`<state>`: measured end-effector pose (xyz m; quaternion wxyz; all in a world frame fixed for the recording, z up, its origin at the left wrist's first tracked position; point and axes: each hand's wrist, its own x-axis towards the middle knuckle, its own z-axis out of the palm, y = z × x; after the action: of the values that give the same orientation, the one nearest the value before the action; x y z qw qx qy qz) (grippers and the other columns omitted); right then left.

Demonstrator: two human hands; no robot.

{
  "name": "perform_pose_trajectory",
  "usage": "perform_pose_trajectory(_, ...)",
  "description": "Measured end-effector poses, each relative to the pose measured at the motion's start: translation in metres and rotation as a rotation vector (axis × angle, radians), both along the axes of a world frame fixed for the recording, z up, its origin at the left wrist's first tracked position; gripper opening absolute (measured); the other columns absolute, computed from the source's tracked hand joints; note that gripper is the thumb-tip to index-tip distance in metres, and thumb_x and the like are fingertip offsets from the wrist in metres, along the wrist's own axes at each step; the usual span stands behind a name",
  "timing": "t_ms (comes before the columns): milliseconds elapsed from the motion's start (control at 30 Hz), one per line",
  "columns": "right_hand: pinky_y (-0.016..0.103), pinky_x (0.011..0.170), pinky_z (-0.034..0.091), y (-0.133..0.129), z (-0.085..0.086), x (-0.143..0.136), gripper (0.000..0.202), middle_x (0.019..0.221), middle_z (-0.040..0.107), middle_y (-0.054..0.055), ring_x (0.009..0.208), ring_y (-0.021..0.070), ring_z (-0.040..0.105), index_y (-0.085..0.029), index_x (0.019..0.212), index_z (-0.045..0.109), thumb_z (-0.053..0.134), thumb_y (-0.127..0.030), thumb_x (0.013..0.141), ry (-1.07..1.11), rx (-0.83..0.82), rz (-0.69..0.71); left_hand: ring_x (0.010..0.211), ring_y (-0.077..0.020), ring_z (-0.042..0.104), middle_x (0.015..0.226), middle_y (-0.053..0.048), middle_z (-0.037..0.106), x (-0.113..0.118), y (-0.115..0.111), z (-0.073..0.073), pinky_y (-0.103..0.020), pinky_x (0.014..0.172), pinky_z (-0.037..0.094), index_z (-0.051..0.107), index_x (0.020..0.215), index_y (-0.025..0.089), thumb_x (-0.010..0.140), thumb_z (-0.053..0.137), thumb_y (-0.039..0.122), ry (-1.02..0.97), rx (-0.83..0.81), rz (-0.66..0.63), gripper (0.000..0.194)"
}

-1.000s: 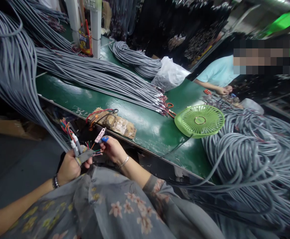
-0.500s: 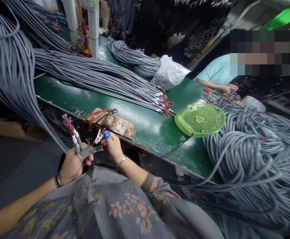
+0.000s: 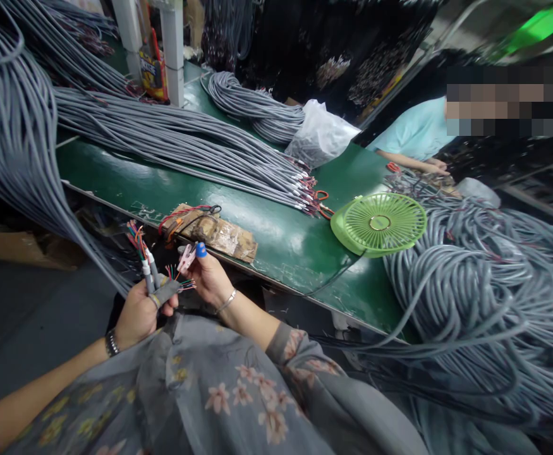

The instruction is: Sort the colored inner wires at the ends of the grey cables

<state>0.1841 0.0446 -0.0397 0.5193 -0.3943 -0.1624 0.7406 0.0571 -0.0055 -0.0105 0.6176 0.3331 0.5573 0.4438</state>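
The left hand (image 3: 137,316) grips grey cables (image 3: 149,279); the right hand (image 3: 212,281) pinches a slanted pink clip (image 3: 187,258) just beside the coloured wires (image 3: 188,285); these fan rightward between both hands.

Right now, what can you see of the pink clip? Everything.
The pink clip is small, pale and plastic-looking, with slim arms like a peg's. It is at the fingertips of the right hand, next to a blue fingertip cover. It slants, lower end to the left, just above the fine coloured wires at the left hand. A wire comes up close to its lower end; whether they touch, I can't tell. Any print is too small to read.
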Motion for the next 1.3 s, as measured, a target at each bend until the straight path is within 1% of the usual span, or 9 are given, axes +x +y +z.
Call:
perform_pose_trajectory(167,0.024,0.058,0.046,-0.007,-0.006,0.007,0.050,0.068,0.063,0.001,0.061,0.0127,0.054,-0.017,0.078,0.067,0.069,-0.067,0.082,0.002,0.004,0.144,0.038,-0.0093,0.048,0.046,0.001,0.063,-0.003,-0.004,0.001,-0.022,0.041,0.038,0.064,0.054,0.019,0.055,0.086,0.040,0.010,0.026,0.010,0.031)
perform_pose_trajectory(300,0.024,0.056,0.047,-0.016,-0.010,0.017,0.049,0.067,0.064,0.001,0.057,0.0112,0.053,-0.016,0.076,0.065,0.082,-0.062,0.070,-0.052,0.071,0.335,0.039,-0.0102,0.050,0.047,0.001,0.064,-0.010,-0.008,-0.002,-0.022,0.043,0.039,0.063,0.053,0.018,0.055,0.086,0.042,0.049,0.038,-0.036,0.033)
perform_pose_trajectory(467,0.025,0.060,0.045,-0.022,-0.006,0.019,0.042,0.064,0.063,-0.003,0.057,0.0101,0.054,-0.016,0.070,0.064,0.095,-0.042,0.056,-0.205,0.134,0.401,0.042,-0.0131,0.052,0.046,-0.001,0.063,-0.014,-0.006,-0.004,-0.024,0.046,0.043,0.064,0.051,0.020,0.059,0.082,0.040,0.135,0.078,-0.195,0.028)
perform_pose_trajectory(667,0.026,0.064,0.045,-0.023,-0.003,0.024,0.048,0.066,0.062,-0.004,0.061,0.0106,0.051,-0.017,0.070,0.065,0.093,-0.052,0.052,-0.355,0.317,0.466,0.039,-0.0147,0.051,0.045,-0.005,0.066,-0.013,0.003,-0.003,-0.024,0.042,0.039,0.066,0.048,0.021,0.056,0.075,0.033,0.178,-0.015,-0.449,0.017)
perform_pose_trajectory(733,0.025,0.065,0.044,-0.023,-0.004,0.027,0.046,0.068,0.061,-0.004,0.064,0.0113,0.051,-0.017,0.072,0.066,0.088,-0.056,0.059,-0.423,0.359,0.444,0.039,-0.0141,0.052,0.045,-0.005,0.065,-0.013,0.003,-0.004,-0.024,0.043,0.039,0.065,0.048,0.020,0.057,0.076,0.035,0.187,-0.017,-0.420,0.020)
perform_pose_trajectory(833,0.025,0.065,0.044,-0.025,-0.008,0.032,0.047,0.073,0.062,-0.002,0.068,0.0120,0.053,-0.018,0.078,0.066,0.077,-0.063,0.072,-0.472,0.321,0.378,0.040,-0.0134,0.053,0.046,-0.003,0.064,-0.013,0.002,-0.007,-0.024,0.044,0.041,0.064,0.050,0.020,0.058,0.079,0.042,0.154,-0.026,-0.250,0.028)
perform_pose_trajectory(1000,0.024,0.058,0.045,-0.037,-0.015,0.027,0.061,0.076,0.064,-0.001,0.063,0.0110,0.054,-0.020,0.087,0.062,0.086,-0.067,0.057,-0.311,0.193,0.375,0.041,-0.0125,0.053,0.047,-0.001,0.064,-0.009,0.000,-0.011,-0.024,0.044,0.043,0.063,0.052,0.018,0.050,0.085,0.051,0.092,-0.037,-0.037,0.039)
perform_pose_trajectory(1200,0.026,0.057,0.040,-0.041,-0.014,0.012,0.055,0.061,0.058,-0.005,0.056,0.0091,0.048,-0.019,0.071,0.059,0.090,-0.060,0.052,-0.310,0.253,0.209,0.041,-0.0120,0.053,0.045,0.001,0.063,-0.008,0.002,-0.012,-0.025,0.047,0.046,0.064,0.051,0.019,0.050,0.086,0.054,0.093,-0.028,-0.064,0.041)
perform_pose_trajectory(1300,0.025,0.055,0.038,-0.038,-0.012,0.012,0.053,0.058,0.058,-0.005,0.053,0.0083,0.046,-0.018,0.068,0.060,0.091,-0.057,0.051,-0.319,0.214,0.213,0.043,-0.0135,0.055,0.044,-0.001,0.063,-0.012,0.001,-0.011,-0.025,0.047,0.046,0.065,0.050,0.019,0.051,0.085,0.054,0.103,-0.036,-0.182,0.040)
